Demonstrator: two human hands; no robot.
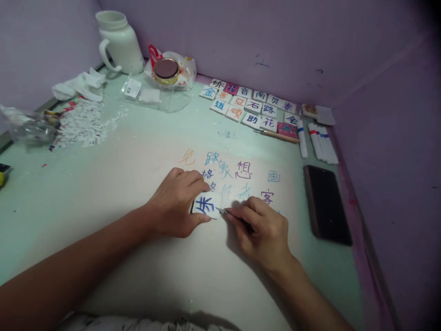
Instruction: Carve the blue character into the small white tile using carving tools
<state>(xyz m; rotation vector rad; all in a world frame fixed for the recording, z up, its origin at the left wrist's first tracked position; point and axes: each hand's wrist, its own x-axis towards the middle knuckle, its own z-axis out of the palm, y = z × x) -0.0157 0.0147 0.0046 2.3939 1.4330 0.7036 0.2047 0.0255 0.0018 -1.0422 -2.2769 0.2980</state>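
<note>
Two bare hands meet at the white tile (206,206): the left hand (181,202) pinches its edges, the right hand (258,230) grips a small blade (222,211) against it; beyond the tile, written characters (225,169) mark the tabletop (148,271)

Left of the mug (122,43), the yellow item (2,178) is cut off; right of it, blue writing (279,213) is mostly hidden.

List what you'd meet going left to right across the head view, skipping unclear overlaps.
Clear plastic bag → white jug → left hand on marked tile → right hand with small blade → dark phone.
</note>
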